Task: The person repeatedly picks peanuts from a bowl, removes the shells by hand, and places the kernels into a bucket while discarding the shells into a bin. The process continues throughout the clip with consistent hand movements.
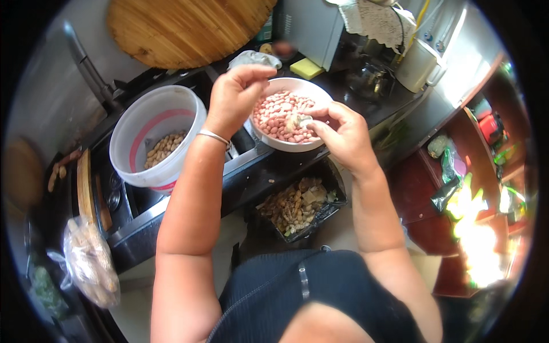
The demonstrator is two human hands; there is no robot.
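A white bowl (286,148) of shelled pink peanuts (279,113) stands on the counter before me. Above its right side, my right hand (343,130) pinches a pale peanut shell (304,121) between thumb and fingers. My left hand (236,94) hovers at the bowl's left rim, fingers bent towards the thumb; whether anything is between them I cannot tell. Left of it, a translucent plastic bucket (128,169) with a red band holds unshelled peanuts (165,149) at its bottom, beside my left forearm.
Below the counter edge stands a black-lined bin (334,208) heaped with shells and scraps. Behind are a round wooden board (188,30), a yellow sponge (306,68) and a faucet (92,73). A white jug (416,66) stands right, a filled plastic bag (90,261) left.
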